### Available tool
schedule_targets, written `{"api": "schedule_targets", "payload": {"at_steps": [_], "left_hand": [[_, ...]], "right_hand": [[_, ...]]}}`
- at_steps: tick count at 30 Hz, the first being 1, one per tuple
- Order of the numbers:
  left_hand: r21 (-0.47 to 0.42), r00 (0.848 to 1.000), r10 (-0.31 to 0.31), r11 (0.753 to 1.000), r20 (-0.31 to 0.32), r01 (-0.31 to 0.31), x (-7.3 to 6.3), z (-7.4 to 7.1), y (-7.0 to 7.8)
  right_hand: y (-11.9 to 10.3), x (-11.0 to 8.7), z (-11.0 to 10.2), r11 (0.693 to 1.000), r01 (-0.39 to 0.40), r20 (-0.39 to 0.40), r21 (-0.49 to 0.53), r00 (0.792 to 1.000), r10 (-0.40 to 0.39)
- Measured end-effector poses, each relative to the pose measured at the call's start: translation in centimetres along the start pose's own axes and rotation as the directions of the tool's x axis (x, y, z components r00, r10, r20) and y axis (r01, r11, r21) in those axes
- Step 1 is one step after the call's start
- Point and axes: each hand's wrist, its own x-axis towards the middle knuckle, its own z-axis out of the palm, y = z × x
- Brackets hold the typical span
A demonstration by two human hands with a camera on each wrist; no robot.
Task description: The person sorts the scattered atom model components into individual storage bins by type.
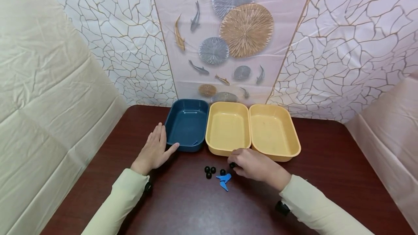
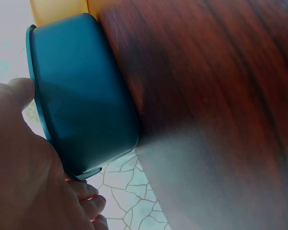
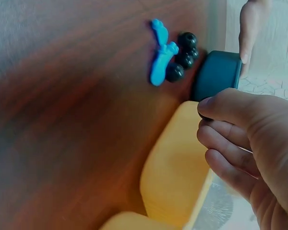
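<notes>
My right hand (image 1: 253,164) pinches a round black bead (image 1: 232,165) between thumb and fingers, just in front of the middle yellow tray (image 1: 228,152). On the table below lie several more black beads (image 1: 213,170), shiny and round, with a hole showing in one in the right wrist view. Beside them are small blue plastic pieces (image 1: 224,186), flat and elongated with knobbed ends (image 3: 159,67). With fingers straight, my left hand (image 1: 153,151) touches the near left side of the dark blue tray (image 2: 81,96), its thumb at the rim.
The dark blue tray, the middle yellow tray and another yellow tray (image 1: 295,144) stand side by side at the back of the brown table (image 1: 183,206). A small dark mark or piece (image 1: 195,143) shows inside the blue tray. Patterned cloth (image 1: 225,28) hangs behind.
</notes>
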Motion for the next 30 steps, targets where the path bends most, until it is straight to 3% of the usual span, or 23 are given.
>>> {"api": "schedule_targets", "payload": {"at_steps": [8, 18, 24, 30], "left_hand": [[0.004, 1.000, 0.002, 1.000, -0.002, -0.002, 0.0, 0.0, -0.1], [0.008, 1.000, 0.009, 1.000, -0.010, -0.009, -0.1, -0.3, -0.1], [0.003, 1.000, 0.006, 1.000, -0.013, -0.006, -0.3, -0.3, 0.0], [-0.003, 1.000, 0.007, 1.000, -0.014, -0.007, -0.2, -0.3, 0.2]], "right_hand": [[0.7, 0.3, -2.6, 0.996, 0.046, -0.028, -0.076, 0.998, -0.048], [2.7, 1.7, -5.9, 0.993, 0.022, -0.016, -0.115, 1.000, -0.024], [4.6, 2.9, -6.5, 0.994, -0.013, -0.004, -0.106, 1.000, 0.012], [6.1, 4.0, -5.7, 0.996, -0.047, 0.007, -0.070, 0.999, 0.047]]}}
